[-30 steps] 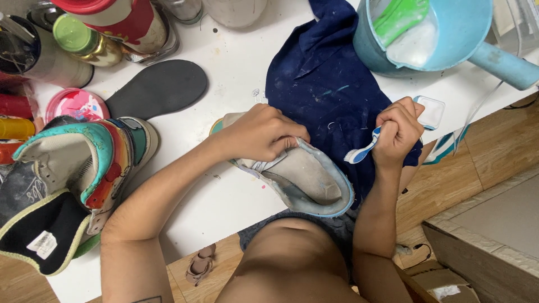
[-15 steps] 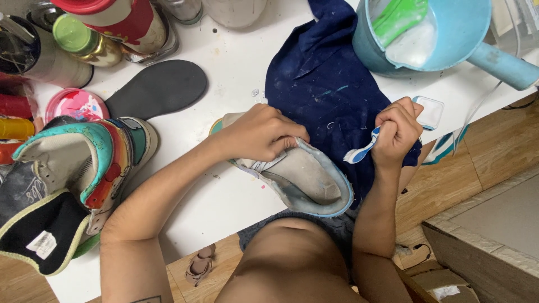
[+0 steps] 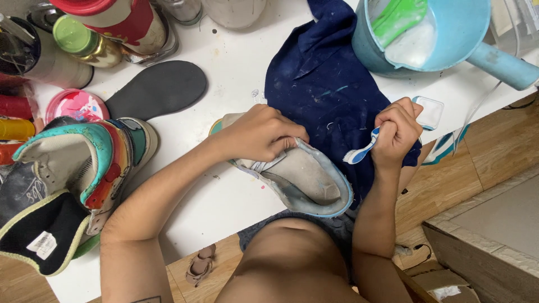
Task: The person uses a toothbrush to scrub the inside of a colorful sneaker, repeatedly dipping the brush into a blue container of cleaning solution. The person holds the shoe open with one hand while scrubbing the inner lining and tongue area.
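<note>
My left hand (image 3: pixel 259 133) is clamped over the upper of a worn grey-white sneaker with a pale blue sole edge (image 3: pixel 306 179), pinning it on the white table (image 3: pixel 236 73) near the front edge, heel end toward me. My right hand (image 3: pixel 397 132) is clenched around a blue-and-white plastic toothbrush (image 3: pixel 360 151), bristle head pointing left and down, just beside the sneaker's side but I can't tell if it touches. Both sit over a crumpled dark navy cloth with paint specks (image 3: pixel 325 84) spread on the table. Behind the cloth, a light blue plastic dipper with a long handle (image 3: pixel 466 28) holds milky water and a green brush (image 3: pixel 400 15). Left of my arm: a dark grey foam insole (image 3: pixel 160 87) lying flat, a multicoloured high-top sneaker with teal, red and green panels (image 3: pixel 90 160), a black shoe tongue piece with yellow trim (image 3: pixel 39 233), and a pink round lid (image 3: pixel 76 105). Jars and cans crowd the table's far left corner.
</note>
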